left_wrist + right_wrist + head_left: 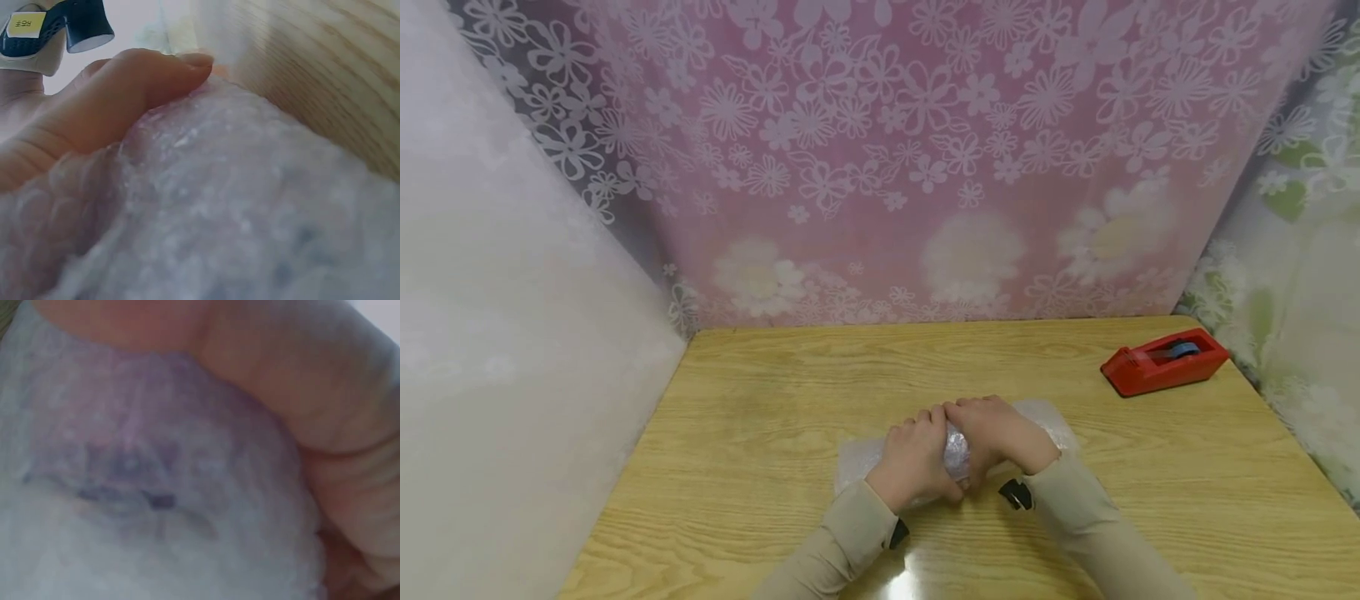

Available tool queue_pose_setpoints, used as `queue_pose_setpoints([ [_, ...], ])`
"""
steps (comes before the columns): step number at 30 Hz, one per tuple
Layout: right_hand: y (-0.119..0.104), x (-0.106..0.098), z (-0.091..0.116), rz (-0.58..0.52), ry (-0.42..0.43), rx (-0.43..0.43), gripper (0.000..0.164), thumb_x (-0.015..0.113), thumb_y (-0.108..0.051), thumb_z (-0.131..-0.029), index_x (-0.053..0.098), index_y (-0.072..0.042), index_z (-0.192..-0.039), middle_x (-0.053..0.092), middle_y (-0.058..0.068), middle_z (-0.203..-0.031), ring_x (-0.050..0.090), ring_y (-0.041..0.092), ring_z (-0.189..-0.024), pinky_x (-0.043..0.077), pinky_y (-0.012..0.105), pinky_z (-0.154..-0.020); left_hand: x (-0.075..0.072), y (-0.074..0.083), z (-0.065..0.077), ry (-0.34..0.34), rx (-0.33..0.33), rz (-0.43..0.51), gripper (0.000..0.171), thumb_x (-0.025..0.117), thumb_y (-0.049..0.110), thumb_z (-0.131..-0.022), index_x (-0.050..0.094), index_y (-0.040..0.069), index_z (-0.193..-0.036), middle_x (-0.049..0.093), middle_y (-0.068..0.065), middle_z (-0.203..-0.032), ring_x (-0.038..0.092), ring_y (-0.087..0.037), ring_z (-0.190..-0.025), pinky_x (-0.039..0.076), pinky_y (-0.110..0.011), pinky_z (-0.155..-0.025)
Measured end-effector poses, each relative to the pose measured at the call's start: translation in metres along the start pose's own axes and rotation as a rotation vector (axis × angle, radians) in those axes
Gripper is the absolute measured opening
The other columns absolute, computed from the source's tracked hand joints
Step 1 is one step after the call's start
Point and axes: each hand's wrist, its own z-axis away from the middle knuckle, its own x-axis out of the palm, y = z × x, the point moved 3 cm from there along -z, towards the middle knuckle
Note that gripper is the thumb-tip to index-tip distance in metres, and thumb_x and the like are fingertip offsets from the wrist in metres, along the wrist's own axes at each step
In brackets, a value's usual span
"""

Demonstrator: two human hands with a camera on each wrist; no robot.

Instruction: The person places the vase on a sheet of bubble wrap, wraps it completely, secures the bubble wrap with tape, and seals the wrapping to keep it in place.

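A roll-shaped bundle of clear bubble wrap (957,454) lies on the wooden table in front of me. My left hand (913,460) grips its left part, fingers over the top and thumb on the near side. Close beside it, my right hand (1000,433) wraps round the bundle's right part. Loose ends of the wrap stick out beyond both hands. In the left wrist view, a finger presses along the bubbly plastic (250,175). Through the wrap (137,406) in the right wrist view, purplish colour and dark marks show; what is inside cannot be made out.
A red tape dispenser (1165,363) with a blue-cored roll stands at the table's back right corner. Flowered pink cloth (880,167) hangs behind the wooden table (760,383), and pale cloth hangs at both sides. Dark straps (1017,494) show at the wrists.
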Motion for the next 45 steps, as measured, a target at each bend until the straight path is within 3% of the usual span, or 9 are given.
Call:
queue_pose_setpoints([
  [8, 0.002, 0.000, -0.003, -0.043, -0.021, 0.027, 0.083, 0.099, -0.018, -0.044, 0.058, -0.008, -0.116, 0.065, 0.006, -0.110, 0.060, 0.031, -0.109, 0.037, 0.058, -0.103, -0.001, -0.001, -0.003, -0.026, -0.004, 0.064, 0.115, 0.092, 0.055, -0.056, 0.039, 0.007, -0.146, 0.063, -0.012, -0.115, 0.065, -0.028, -0.096, 0.053, -0.042, -0.076],
  [16, 0.000, 0.000, 0.002, 0.036, 0.003, 0.066, 0.092, 0.098, -0.034, -0.050, 0.052, -0.002, -0.124, 0.058, 0.016, -0.124, 0.051, 0.040, -0.119, 0.026, 0.062, -0.110, -0.002, 0.000, -0.004, -0.035, -0.017, 0.050, 0.114, 0.093, 0.053, -0.053, 0.040, 0.015, -0.146, 0.063, -0.010, -0.105, 0.064, -0.025, -0.086, 0.052, -0.040, -0.067],
  [27, -0.003, 0.002, 0.020, 0.113, 0.225, 0.021, 0.099, 0.098, -0.042, -0.048, 0.056, -0.003, -0.129, 0.057, 0.015, -0.126, 0.050, 0.040, -0.121, 0.027, 0.063, -0.109, -0.002, 0.004, -0.004, -0.024, -0.092, 0.066, 0.107, 0.092, 0.055, -0.053, 0.046, 0.015, -0.140, 0.065, -0.010, -0.105, 0.065, -0.025, -0.090, 0.053, -0.041, -0.070],
  [35, -0.004, -0.004, 0.037, -0.007, 0.367, -0.056, 0.086, 0.097, -0.020, -0.048, 0.061, -0.005, -0.125, 0.059, 0.014, -0.125, 0.052, 0.037, -0.121, 0.031, 0.062, -0.108, -0.002, 0.010, 0.000, 0.008, -0.168, 0.059, 0.098, 0.091, 0.057, -0.053, 0.048, 0.013, -0.130, 0.063, -0.010, -0.097, 0.064, -0.027, -0.084, 0.051, -0.042, -0.068],
  [45, 0.009, 0.000, 0.045, -0.202, 0.522, -0.187, 0.071, 0.094, -0.007, -0.053, 0.069, -0.008, -0.119, 0.061, 0.015, -0.129, 0.054, 0.037, -0.121, 0.031, 0.064, -0.106, 0.001, 0.012, 0.001, 0.035, -0.248, 0.085, 0.094, 0.092, 0.054, -0.054, 0.045, 0.009, -0.123, 0.060, -0.012, -0.091, 0.063, -0.027, -0.078, 0.051, -0.040, -0.063],
])
